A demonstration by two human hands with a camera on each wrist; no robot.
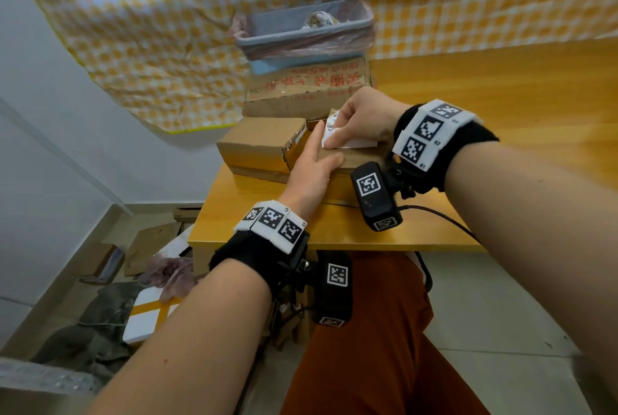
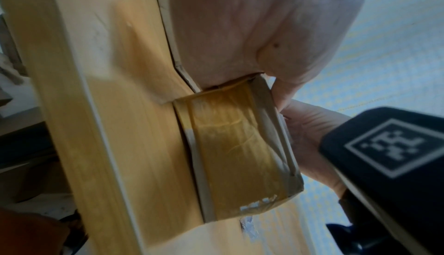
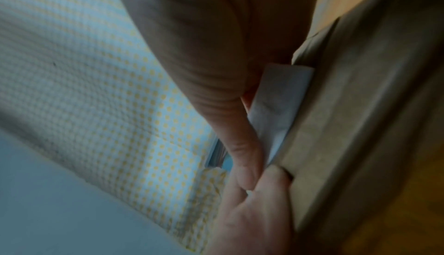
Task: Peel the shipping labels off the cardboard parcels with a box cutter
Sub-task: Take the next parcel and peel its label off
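Note:
A small brown parcel (image 1: 356,160) lies on the wooden table (image 1: 254,224), wrapped in yellow tape on its side (image 2: 230,145). My left hand (image 1: 314,164) grips its near left corner, thumb on top and index finger straight along the side. My right hand (image 1: 364,117) pinches the white shipping label (image 1: 349,143), whose near edge is lifted off the parcel top. In the right wrist view the label (image 3: 281,103) stands away from the cardboard (image 3: 360,107) under my fingers. No box cutter shows in any view.
A second taped parcel (image 1: 264,140) sits just left of my hands. Behind stands a larger box with red print (image 1: 307,90), carrying a blue bin (image 1: 304,30) with a bag liner and scraps. Cardboard, foam and bags litter the floor (image 1: 133,297) at the left.

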